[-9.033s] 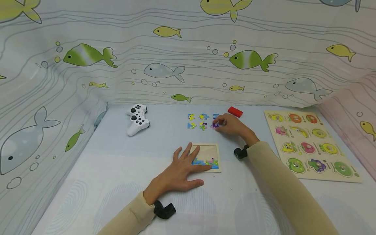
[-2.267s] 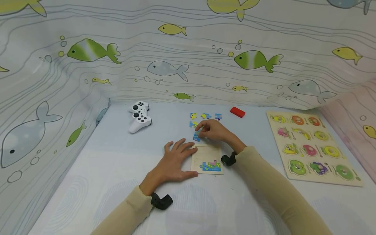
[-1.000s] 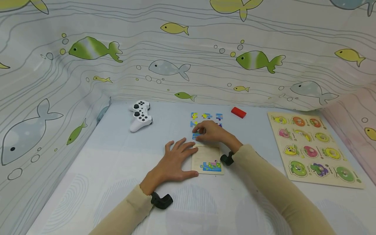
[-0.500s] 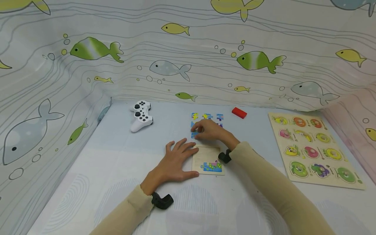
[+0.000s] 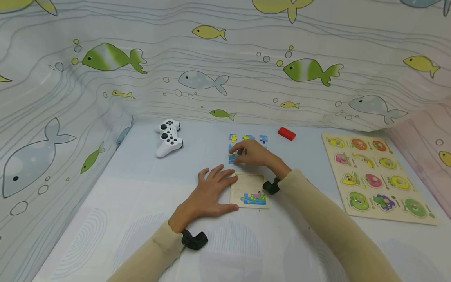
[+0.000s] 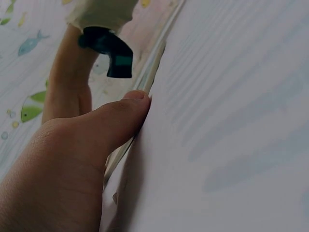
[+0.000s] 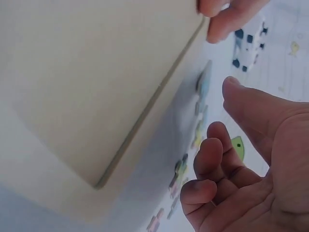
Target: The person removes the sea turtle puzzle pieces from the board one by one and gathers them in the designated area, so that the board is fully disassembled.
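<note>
My left hand [image 5: 208,196] lies spread at the left side of a small wooden puzzle tray [image 5: 248,182]. Its fingertips touch the upper left corner and its thumb [image 6: 130,108] rests at the near edge. Joined blue, green and pink jigsaw pieces [image 5: 254,199] sit along the tray's lower right. Beyond the tray, my right hand [image 5: 254,153] hovers over loose jigsaw pieces. In the right wrist view its thumb and loosely bent fingers stand apart with nothing between them. A blue jigsaw piece [image 5: 232,158] lies by its fingertips; the hand partly hides the pieces behind.
Several loose jigsaw pieces [image 5: 263,139] lie in rows behind the right hand. A white game controller [image 5: 169,138] is at the back left, a red block [image 5: 287,133] at the back right. A wooden fruit puzzle board [image 5: 378,178] lies on the right.
My left hand has shifted from over the tray to its left side. My right hand has brought a blue jigsaw piece to the near side of the loose rows, nudged it away and let go.
</note>
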### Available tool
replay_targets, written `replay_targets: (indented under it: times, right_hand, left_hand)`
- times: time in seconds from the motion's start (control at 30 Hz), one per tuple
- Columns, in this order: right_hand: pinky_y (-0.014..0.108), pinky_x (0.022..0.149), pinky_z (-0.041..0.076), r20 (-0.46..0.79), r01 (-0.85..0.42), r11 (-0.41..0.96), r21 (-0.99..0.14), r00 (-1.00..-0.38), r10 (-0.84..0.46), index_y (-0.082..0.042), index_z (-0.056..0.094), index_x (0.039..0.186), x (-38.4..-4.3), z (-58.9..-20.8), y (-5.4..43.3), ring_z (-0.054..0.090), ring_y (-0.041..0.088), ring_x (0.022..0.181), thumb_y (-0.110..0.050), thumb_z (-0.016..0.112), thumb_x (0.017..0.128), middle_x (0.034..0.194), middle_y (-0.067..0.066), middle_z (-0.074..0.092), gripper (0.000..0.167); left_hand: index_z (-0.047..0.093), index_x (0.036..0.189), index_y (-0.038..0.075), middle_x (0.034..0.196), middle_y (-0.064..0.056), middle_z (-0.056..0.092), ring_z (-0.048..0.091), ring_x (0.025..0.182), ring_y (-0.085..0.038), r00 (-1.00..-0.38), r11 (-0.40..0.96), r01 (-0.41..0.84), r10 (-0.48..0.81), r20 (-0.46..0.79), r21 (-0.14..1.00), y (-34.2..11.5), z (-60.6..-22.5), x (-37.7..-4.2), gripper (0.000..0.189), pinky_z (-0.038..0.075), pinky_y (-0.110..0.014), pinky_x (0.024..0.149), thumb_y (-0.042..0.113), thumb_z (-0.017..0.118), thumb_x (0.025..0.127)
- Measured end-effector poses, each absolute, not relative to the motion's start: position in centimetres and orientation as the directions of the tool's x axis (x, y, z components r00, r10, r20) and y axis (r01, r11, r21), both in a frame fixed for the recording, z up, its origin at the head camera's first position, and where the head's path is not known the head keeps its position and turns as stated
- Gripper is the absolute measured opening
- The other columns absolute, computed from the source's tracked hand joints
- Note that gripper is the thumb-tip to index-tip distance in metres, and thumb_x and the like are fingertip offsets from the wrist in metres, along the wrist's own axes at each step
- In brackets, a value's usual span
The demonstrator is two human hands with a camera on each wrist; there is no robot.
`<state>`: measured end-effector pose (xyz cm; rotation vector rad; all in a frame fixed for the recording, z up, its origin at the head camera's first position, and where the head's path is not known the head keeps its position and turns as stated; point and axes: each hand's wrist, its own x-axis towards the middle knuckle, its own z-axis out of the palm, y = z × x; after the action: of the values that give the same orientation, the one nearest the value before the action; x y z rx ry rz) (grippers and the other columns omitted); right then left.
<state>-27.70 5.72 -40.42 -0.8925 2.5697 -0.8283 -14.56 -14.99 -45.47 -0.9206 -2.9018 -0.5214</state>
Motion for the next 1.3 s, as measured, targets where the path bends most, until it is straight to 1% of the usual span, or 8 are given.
replay_targets:
  times: [0.13, 0.4, 0.63, 0.77, 0.93, 1.07, 1.3]
  right_hand:
    - [0.029, 0.078, 0.051, -0.089, -0.446, 0.634, -0.631, -0.771, -0.631, -0.016, 0.074, 0.124, -27.3, -40.1, 6.7, 0.059, 0.022, 0.094, -0.021, 0.072, 0.094, 0.110, 0.008, 0.070, 0.030]
    - [0.028, 0.075, 0.051, -0.118, -0.424, 0.600, -0.678, -0.742, -0.660, -0.017, 0.075, 0.119, -25.7, -40.3, 8.9, 0.059, 0.019, 0.085, -0.020, 0.073, 0.094, 0.101, 0.002, 0.070, 0.025]
    - [0.028, 0.074, 0.050, -0.115, -0.431, 0.564, -0.705, -0.714, -0.691, -0.018, 0.076, 0.115, -24.4, -41.1, 10.3, 0.058, 0.017, 0.081, -0.020, 0.077, 0.091, 0.095, 0.000, 0.070, 0.025]
    - [0.027, 0.074, 0.050, -0.117, -0.437, 0.544, -0.717, -0.693, -0.711, -0.018, 0.076, 0.114, -23.8, -41.2, 11.1, 0.057, 0.016, 0.080, -0.019, 0.078, 0.090, 0.094, -0.001, 0.069, 0.024]
    - [0.025, 0.074, 0.048, -0.124, -0.439, 0.515, -0.736, -0.661, -0.740, -0.018, 0.077, 0.108, -22.9, -41.2, 12.1, 0.057, 0.016, 0.083, -0.017, 0.078, 0.090, 0.094, -0.002, 0.067, 0.018]
    - [0.024, 0.074, 0.046, -0.139, -0.414, 0.515, -0.750, -0.663, -0.736, -0.019, 0.078, 0.105, -22.1, -41.1, 12.7, 0.056, 0.017, 0.086, -0.015, 0.080, 0.088, 0.095, -0.003, 0.067, 0.017]
    - [0.024, 0.075, 0.047, -0.142, -0.410, 0.514, -0.754, -0.662, -0.736, -0.020, 0.079, 0.107, -21.1, -41.0, 13.0, 0.056, 0.018, 0.087, -0.015, 0.082, 0.086, 0.096, -0.002, 0.067, 0.021]
  left_hand:
    - [0.050, 0.151, 0.023, 0.160, -0.001, 0.044, 0.027, 0.154, -0.036, -0.820, 0.763, 0.571, 0.551, 0.157, 0.304, -15.0, -45.4, -14.6, 0.084, 0.017, -0.068, 0.113, 0.071, 0.062, 0.083]
    - [0.050, 0.151, 0.024, 0.160, 0.000, 0.044, 0.027, 0.154, -0.035, -0.822, 0.767, 0.567, 0.549, 0.152, 0.299, -15.0, -45.4, -14.6, 0.084, 0.018, -0.068, 0.114, 0.072, 0.062, 0.083]
    - [0.051, 0.151, 0.023, 0.160, 0.001, 0.043, 0.027, 0.155, -0.035, -0.826, 0.772, 0.562, 0.543, 0.151, 0.295, -15.0, -45.4, -14.6, 0.084, 0.018, -0.067, 0.114, 0.072, 0.062, 0.083]
    - [0.051, 0.151, 0.023, 0.161, 0.001, 0.043, 0.026, 0.155, -0.035, -0.823, 0.768, 0.566, 0.547, 0.153, 0.300, -15.0, -45.4, -14.7, 0.085, 0.017, -0.067, 0.114, 0.071, 0.063, 0.083]
    - [0.050, 0.152, 0.023, 0.161, 0.001, 0.043, 0.026, 0.155, -0.035, -0.821, 0.765, 0.570, 0.549, 0.157, 0.300, -14.9, -45.4, -14.8, 0.085, 0.017, -0.067, 0.114, 0.071, 0.063, 0.083]
    - [0.050, 0.152, 0.023, 0.160, 0.000, 0.043, 0.026, 0.155, -0.034, -0.823, 0.768, 0.567, 0.548, 0.153, 0.299, -14.9, -45.5, -14.8, 0.085, 0.017, -0.067, 0.114, 0.071, 0.063, 0.083]
    - [0.050, 0.151, 0.022, 0.160, -0.001, 0.043, 0.027, 0.154, -0.036, -0.821, 0.765, 0.569, 0.548, 0.157, 0.302, -14.8, -45.4, -14.7, 0.085, 0.017, -0.067, 0.114, 0.069, 0.064, 0.083]
